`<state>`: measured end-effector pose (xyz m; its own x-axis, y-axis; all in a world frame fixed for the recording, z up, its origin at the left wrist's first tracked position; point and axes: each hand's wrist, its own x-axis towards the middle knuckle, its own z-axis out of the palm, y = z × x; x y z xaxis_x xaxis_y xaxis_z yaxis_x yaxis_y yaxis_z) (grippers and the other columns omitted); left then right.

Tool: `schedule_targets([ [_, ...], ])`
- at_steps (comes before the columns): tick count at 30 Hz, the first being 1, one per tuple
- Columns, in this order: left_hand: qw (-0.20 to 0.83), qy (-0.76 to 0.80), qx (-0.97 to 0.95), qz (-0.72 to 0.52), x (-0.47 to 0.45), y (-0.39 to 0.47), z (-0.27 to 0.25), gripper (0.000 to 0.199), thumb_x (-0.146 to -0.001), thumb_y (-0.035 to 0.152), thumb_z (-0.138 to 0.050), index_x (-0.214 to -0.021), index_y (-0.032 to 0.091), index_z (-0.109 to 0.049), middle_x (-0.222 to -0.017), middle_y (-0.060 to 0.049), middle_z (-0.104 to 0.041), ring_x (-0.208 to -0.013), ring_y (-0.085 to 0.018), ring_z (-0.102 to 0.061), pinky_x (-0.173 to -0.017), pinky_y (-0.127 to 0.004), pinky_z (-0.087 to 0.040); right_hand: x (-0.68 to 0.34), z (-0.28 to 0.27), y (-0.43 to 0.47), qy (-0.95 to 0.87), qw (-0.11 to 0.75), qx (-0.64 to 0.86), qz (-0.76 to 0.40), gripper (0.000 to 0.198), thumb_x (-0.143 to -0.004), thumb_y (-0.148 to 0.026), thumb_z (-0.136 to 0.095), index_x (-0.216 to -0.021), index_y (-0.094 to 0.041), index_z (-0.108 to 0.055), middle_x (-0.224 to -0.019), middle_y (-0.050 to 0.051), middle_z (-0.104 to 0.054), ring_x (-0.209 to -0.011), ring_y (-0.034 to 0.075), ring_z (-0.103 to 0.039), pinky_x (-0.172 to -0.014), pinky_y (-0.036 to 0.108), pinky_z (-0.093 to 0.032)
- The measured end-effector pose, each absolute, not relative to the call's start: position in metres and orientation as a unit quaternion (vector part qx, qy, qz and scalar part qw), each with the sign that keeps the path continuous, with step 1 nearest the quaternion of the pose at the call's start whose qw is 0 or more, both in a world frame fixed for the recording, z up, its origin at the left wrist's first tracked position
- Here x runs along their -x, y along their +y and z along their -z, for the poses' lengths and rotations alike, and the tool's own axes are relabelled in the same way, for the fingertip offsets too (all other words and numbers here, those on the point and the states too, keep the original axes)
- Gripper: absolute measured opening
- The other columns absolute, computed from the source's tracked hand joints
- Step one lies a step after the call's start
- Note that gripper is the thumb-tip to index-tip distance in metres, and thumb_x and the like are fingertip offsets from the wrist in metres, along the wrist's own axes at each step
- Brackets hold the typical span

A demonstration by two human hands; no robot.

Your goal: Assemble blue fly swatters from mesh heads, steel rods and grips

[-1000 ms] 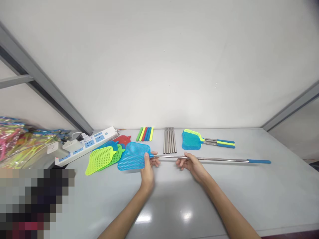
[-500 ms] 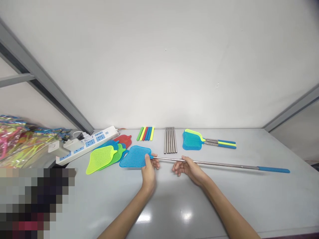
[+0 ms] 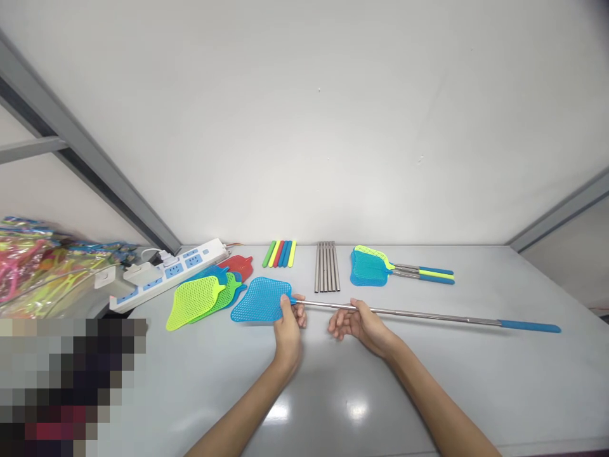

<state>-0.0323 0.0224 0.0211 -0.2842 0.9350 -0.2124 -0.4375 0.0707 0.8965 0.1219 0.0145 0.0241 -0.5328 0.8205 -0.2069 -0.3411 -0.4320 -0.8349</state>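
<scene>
A blue fly swatter [image 3: 261,301] with a long, drawn-out metal rod and a blue grip lies across my two hands, just above the table. My left hand [image 3: 288,329] pinches its neck, where the perforated head meets the rod, thumb on top. Further along the rod is my right hand [image 3: 365,327], thumb over the metal and fingers curled underneath. The blue grip [image 3: 530,325] extends far to the right, beyond both hands. Close to the left of the held head lie loose swatter heads, a yellow one [image 3: 196,302] on top of green, blue and red ones.
Behind my hands lie several metal rods [image 3: 327,267] and several coloured grips [image 3: 280,254]. Swatters with short rods [image 3: 370,269] are stacked at right. A power strip [image 3: 178,270] with plugs stands at left, near bagged goods [image 3: 52,266]. A wall closes the table's back.
Both hands keep their hold on the fly swatter, almost still. The whole view has shifted slightly, with the swatter appearing a little further right.
</scene>
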Motion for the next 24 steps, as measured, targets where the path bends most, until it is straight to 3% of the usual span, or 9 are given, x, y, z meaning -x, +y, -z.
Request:
schedule_targets([
  [24, 0.543, 0.496, -0.259, -0.626, 0.0251, 0.0161, -0.0202, 0.037, -0.077, 0.047, -0.036, -0.069, 0.015, -0.05, -0.044, 0.007, -0.033, -0.035, -0.004, -0.031, -0.036, -0.018, -0.026, -0.1161, -0.0221, 0.0133, -0.384, 0.387, 0.295, -0.785, 0.049, -0.081, -0.039, -0.018, -0.058, -0.012, -0.052, -0.072, 0.012, -0.059, -0.06, 0.016, -0.052, -0.059, 0.029, -0.035],
])
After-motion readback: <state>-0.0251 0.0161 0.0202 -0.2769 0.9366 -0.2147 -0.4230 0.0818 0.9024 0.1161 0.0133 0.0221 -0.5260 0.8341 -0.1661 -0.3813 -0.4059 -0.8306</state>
